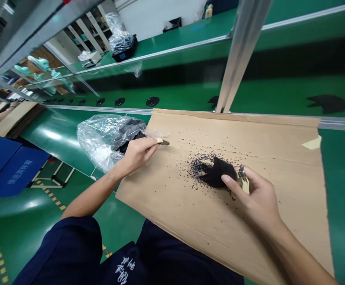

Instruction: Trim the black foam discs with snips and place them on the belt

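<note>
My right hand [257, 192] is closed on a flat black piece [220, 172] with pointed edges, thumb on top. A small shiny metal tool [242, 173] shows by its fingers; its kind is unclear. Yellow covering shows on a finger of each hand. My left hand [141, 152] pinches a small, dark, rounded flat piece [164, 143] near the plastic bag. Many tiny black bits [197, 168] lie scattered around and under the black piece on a brown cardboard sheet [172, 213].
A clear plastic bag [98, 138] with black pieces lies left of the cardboard. Several black pieces [153, 101] sit in a row on the green surface behind a metal rail. A metal post [239, 55] rises at the cardboard's back edge. Blue boxes [12, 162] stand at left, near another person's arm.
</note>
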`<state>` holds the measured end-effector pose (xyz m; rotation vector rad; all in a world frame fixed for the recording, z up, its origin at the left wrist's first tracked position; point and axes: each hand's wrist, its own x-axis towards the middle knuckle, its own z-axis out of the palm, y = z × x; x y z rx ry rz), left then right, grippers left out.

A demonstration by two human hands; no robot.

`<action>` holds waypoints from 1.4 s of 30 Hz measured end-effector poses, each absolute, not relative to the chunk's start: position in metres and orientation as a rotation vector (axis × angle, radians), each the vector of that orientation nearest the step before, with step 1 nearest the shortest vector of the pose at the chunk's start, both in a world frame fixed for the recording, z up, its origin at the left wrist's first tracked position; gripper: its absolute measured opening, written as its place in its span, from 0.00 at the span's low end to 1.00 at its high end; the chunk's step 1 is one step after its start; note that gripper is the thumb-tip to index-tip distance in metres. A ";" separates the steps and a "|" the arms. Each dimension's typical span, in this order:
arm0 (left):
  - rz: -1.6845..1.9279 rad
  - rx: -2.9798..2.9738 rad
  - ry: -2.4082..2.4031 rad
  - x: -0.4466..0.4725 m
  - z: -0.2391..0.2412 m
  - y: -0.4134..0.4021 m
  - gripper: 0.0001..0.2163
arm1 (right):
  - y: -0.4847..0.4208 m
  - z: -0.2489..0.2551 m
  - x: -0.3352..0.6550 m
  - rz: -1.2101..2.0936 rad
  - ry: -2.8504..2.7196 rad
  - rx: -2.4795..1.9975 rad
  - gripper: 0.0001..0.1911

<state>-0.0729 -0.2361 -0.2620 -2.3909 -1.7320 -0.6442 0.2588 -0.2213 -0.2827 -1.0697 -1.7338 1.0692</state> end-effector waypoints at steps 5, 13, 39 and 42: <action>-1.714 -2.626 -1.764 -0.017 -0.264 -0.249 0.12 | -0.221 -0.289 0.261 1.264 -1.570 -1.131 0.27; -2.094 -2.589 -2.079 0.052 -0.299 -0.243 0.05 | -0.226 -0.294 0.261 1.453 -1.383 -1.156 0.20; -2.071 -2.605 -2.166 0.056 -0.309 -0.245 0.11 | -0.234 -0.291 0.256 1.265 -1.593 -1.166 0.15; -2.351 -2.642 -2.147 0.057 -0.310 -0.246 0.10 | -0.235 -0.293 0.255 1.230 -1.610 -1.155 0.16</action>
